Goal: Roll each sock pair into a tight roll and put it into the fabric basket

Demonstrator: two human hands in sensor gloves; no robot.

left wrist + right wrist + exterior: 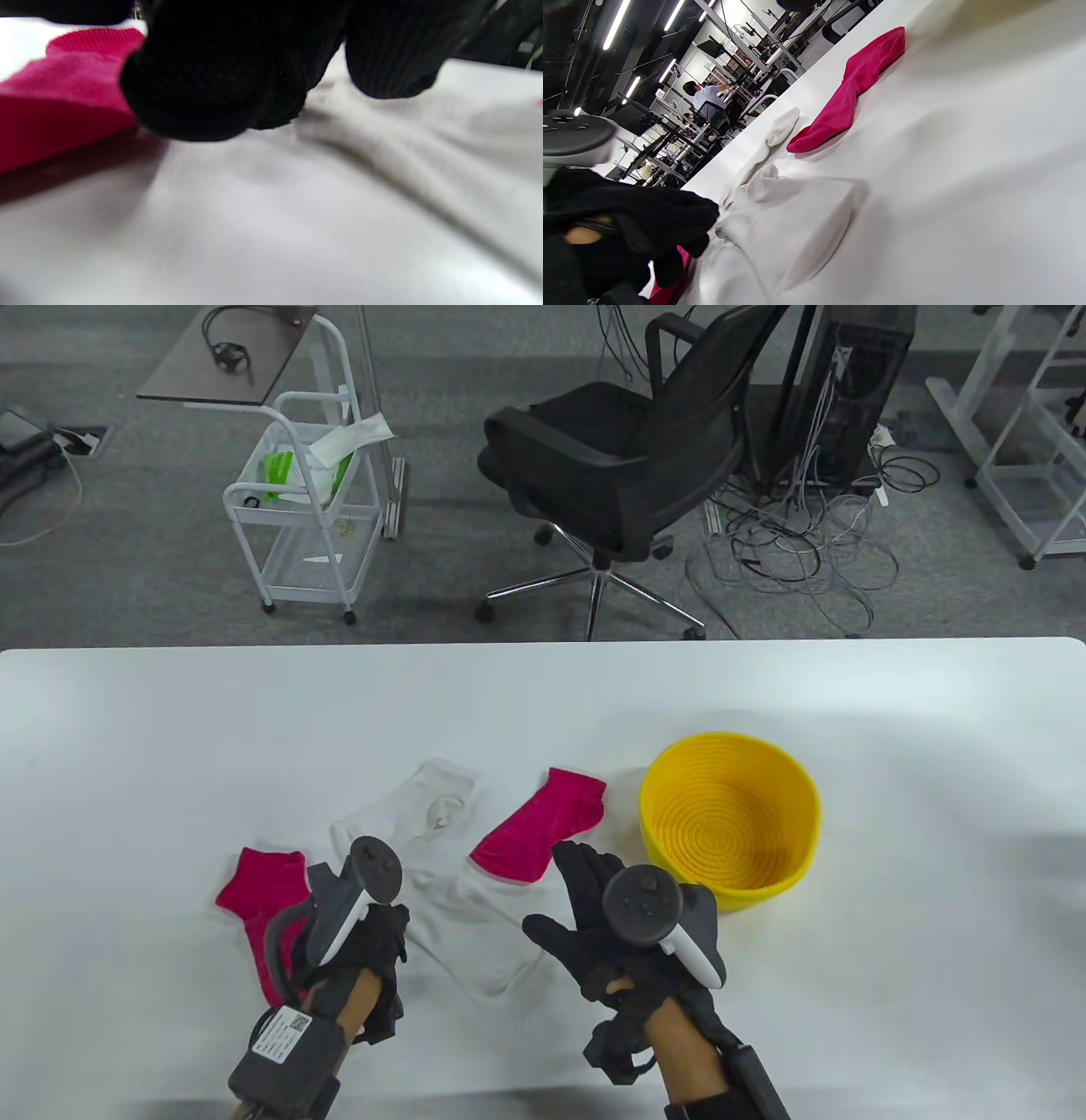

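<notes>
Two pink and two white socks lie loose on the white table point(170, 746). My left hand point(373, 942) hovers low between the left pink sock point(259, 891) and the nearer white sock point(471, 933). Its curled fingertips point(191, 93) pinch that white sock's edge point(424, 161), which rises in a ridge point(797, 224). My right hand point(577, 899) is open, fingers straight and pointing at the second pink sock point(543, 823), just short of it. The other white sock point(416, 814) lies flat behind. An empty yellow basket point(764, 891) stands right of my right hand.
Bare table lies to the far left, to the right beyond the basket, and along the far edge. A black office chair point(611, 466) and a white cart point(305, 500) stand on the floor behind the table.
</notes>
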